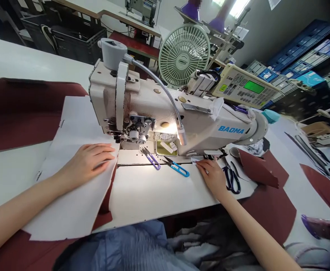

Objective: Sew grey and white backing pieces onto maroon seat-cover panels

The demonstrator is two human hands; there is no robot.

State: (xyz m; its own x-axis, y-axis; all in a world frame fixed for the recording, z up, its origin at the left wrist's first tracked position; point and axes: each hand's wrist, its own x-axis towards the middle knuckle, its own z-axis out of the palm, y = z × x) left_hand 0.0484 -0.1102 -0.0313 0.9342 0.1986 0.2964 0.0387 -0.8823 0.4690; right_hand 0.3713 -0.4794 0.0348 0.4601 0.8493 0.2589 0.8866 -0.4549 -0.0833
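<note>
My left hand (91,162) lies flat on a large white panel (77,210), its fingers stretched towards the sewing machine's needle area. Dark red material (107,207) shows beneath the panel's right edge. At the right of the machine bed, my right hand (211,175) has its fingertips closed on a small white label (194,160) with dark print; the thumb is partly hidden. Between the hands lie purple thread snips (151,158) and blue thread snips (176,166). Black-handled scissors (232,180) rest just right of my right hand.
The sewing machine (165,101) stands across the table, its lamp (181,135) lit. A small tray (167,152) holds white pieces. Dark red pieces (272,210) lie at the right. Behind are a fan (184,56) and a control panel (245,86).
</note>
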